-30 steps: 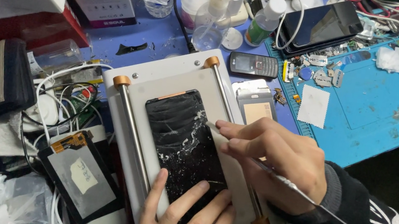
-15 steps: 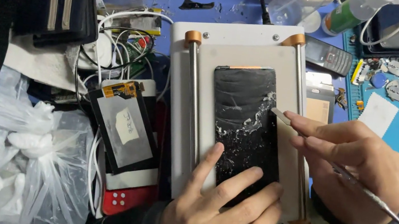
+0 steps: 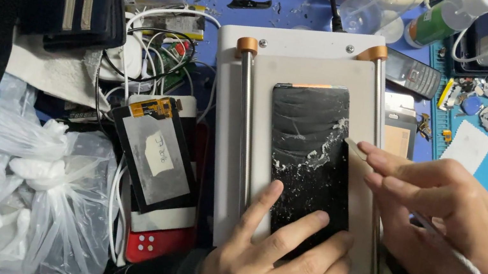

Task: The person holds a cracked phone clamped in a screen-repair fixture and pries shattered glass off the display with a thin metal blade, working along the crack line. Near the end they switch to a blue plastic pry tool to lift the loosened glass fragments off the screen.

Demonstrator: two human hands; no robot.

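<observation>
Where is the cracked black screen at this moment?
In the head view, the cracked black screen lies centre-right on the grey plate, between two metal rods; the left hand presses its lower end and the right hand touches its right edge.

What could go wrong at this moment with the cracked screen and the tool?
1. The left hand presses bare fingers on the cracked screen; glass shards might cut them.
2. The right hand works a thin metal tool at the screen's edge; a slip could jab the left fingers or crack the glass further.

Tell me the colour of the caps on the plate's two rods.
Copper-orange caps, on the rods of the white plate; the head view shows them.
</observation>
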